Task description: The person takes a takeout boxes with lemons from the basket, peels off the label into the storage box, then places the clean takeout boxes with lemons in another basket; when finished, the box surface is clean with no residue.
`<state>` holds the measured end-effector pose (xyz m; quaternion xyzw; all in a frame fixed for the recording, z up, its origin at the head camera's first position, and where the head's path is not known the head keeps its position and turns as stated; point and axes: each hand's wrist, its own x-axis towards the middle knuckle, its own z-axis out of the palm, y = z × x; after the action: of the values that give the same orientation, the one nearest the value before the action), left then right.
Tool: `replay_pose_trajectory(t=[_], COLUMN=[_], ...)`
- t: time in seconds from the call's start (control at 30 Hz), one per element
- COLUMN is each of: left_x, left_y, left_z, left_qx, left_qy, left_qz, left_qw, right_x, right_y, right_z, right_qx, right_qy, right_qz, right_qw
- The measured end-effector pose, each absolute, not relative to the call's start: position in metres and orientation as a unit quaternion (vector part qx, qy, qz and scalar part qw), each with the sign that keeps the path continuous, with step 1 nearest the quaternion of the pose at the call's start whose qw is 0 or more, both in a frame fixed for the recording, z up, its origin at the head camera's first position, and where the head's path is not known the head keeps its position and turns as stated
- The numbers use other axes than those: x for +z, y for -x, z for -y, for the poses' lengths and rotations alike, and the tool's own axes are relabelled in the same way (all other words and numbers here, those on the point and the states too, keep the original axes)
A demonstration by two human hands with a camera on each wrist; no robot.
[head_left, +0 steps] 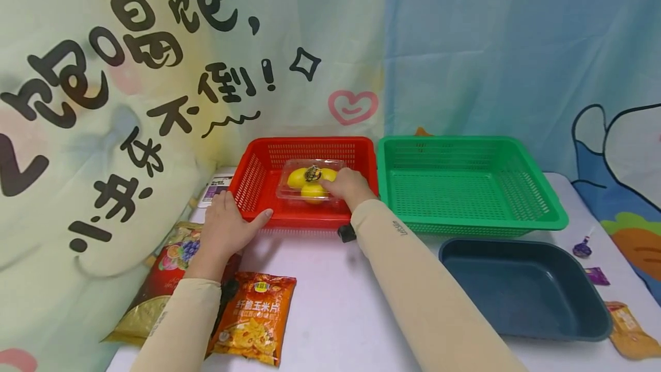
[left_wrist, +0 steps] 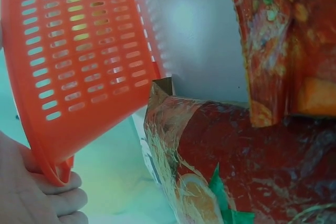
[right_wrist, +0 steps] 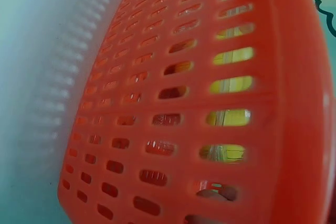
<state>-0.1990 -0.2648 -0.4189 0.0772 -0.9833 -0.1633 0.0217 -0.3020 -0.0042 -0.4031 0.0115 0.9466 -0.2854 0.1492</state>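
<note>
In the head view, a clear plastic box of lemons (head_left: 298,179) lies inside the red basket (head_left: 310,221), tilted a little. My right hand (head_left: 353,187) grips the box at its right side, with its fingers partly hidden. Through the slots of the basket in the right wrist view, yellow lemons (right_wrist: 233,85) and part of a finger show. My left hand (head_left: 227,228) holds the basket's front left corner. Its thumb lies along the front rim, and its fingers (left_wrist: 68,200) reach round the corner under the rim in the left wrist view.
A green basket (head_left: 475,225) stands right of the red one, with a dark blue tray (head_left: 527,329) before it. A large red and gold bag (head_left: 155,286) and an orange snack bag (head_left: 255,320) lie at left. Small packets, including a brown one (head_left: 632,334), lie far right.
</note>
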Motion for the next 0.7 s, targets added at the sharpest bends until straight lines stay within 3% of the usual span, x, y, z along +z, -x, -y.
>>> replay_pose_trajectory(t=[0.7], left_x=[-0.4197], left_y=[0.1986], left_z=[0.2661], left_qx=[-0.173], left_qy=[-0.081], left_qz=[0.981], left_qw=[0.027], right_x=[-0.4062], right_y=[0.2985], right_z=[0.0056], right_qx=[-0.301], right_qy=[-0.030], right_qz=[-0.937], right_qw=[0.174])
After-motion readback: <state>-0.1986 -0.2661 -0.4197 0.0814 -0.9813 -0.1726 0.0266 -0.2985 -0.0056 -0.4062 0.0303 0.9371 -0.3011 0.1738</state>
